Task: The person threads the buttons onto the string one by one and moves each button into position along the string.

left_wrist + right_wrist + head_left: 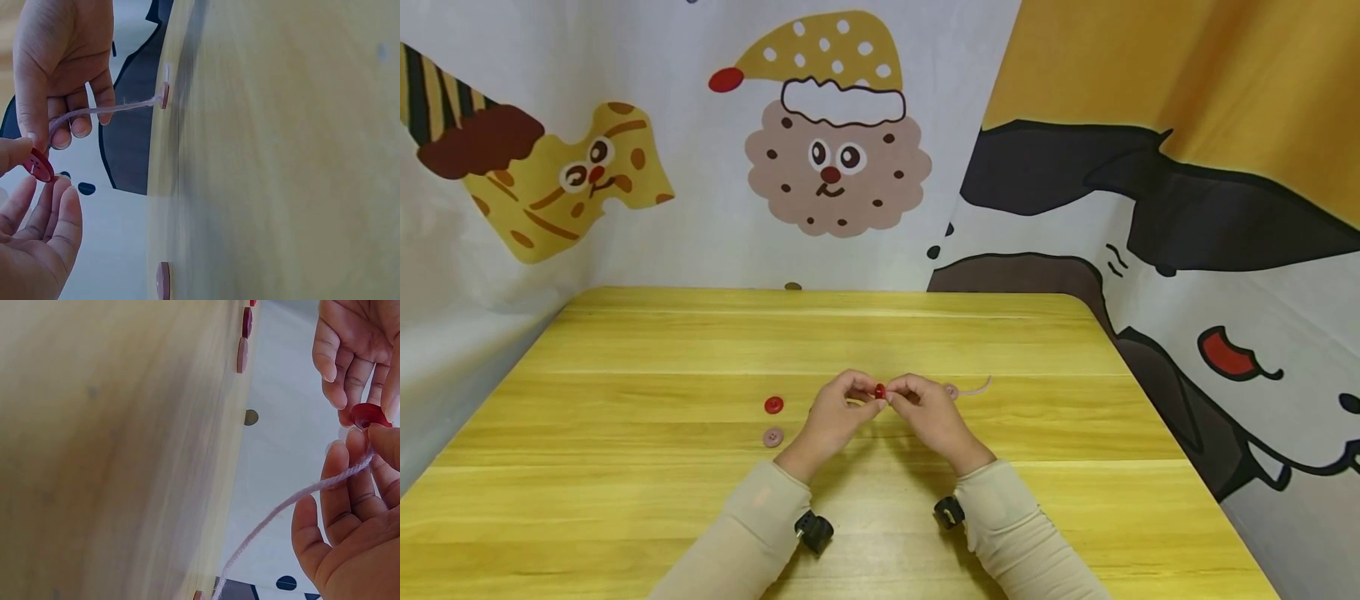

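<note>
My left hand (838, 412) pinches a red button (880, 391) between thumb and fingers, raised over the table. In the left wrist view the button's holes (37, 167) face the camera, and it is tilted. My right hand (931, 417) pinches a pale pink string (294, 499) right at the button, thumb against fingertips. From there the string hangs down to a pink button (951, 391) on the table, strung on it, with a loose tail beyond. The string's tip is mostly hidden by the fingers.
Left of the hands, a red button (774, 405) and a pink button (772, 437) lie flat on the wooden table (625, 500). A dark red button (247, 322) shows beside them in the right wrist view. A cartoon-printed curtain (685, 250) hangs behind the table.
</note>
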A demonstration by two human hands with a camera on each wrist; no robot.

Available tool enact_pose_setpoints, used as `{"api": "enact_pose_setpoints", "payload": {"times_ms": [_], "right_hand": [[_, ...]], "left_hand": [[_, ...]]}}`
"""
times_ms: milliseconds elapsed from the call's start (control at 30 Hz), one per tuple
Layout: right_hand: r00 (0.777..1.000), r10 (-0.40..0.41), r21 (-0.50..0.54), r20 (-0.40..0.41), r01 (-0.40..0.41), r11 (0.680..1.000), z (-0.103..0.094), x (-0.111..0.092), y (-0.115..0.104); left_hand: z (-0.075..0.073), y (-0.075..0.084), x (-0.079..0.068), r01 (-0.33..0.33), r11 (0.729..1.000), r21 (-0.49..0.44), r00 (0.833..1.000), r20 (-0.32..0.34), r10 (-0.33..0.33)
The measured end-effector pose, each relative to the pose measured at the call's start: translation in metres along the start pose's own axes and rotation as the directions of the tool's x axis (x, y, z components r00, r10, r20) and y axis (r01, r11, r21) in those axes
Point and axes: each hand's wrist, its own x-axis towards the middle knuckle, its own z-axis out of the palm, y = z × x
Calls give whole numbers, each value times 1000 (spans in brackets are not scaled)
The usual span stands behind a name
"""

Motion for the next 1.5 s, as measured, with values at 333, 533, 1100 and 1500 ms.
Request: {"api": "enact_pose_setpoints", "payload": {"times_ms": [333, 533, 1100, 1500], "right_hand": [[1000, -10, 7, 4, 10, 1000, 0, -1, 2], [1000, -13, 10, -8, 13, 1000, 1, 0, 3], [999, -40, -65, -15, 39, 997, 0, -3, -1], [998, -46, -48, -51, 44, 998, 0, -4, 0]], "left_hand": [[0, 2, 0, -6, 999, 36, 1000, 30, 5], [0, 3, -1, -12, 999, 32, 999, 42, 11], [0, 1, 1, -17, 998, 61, 1000, 10, 16], [0, 1, -1, -9, 999, 52, 1000, 26, 8]]}}
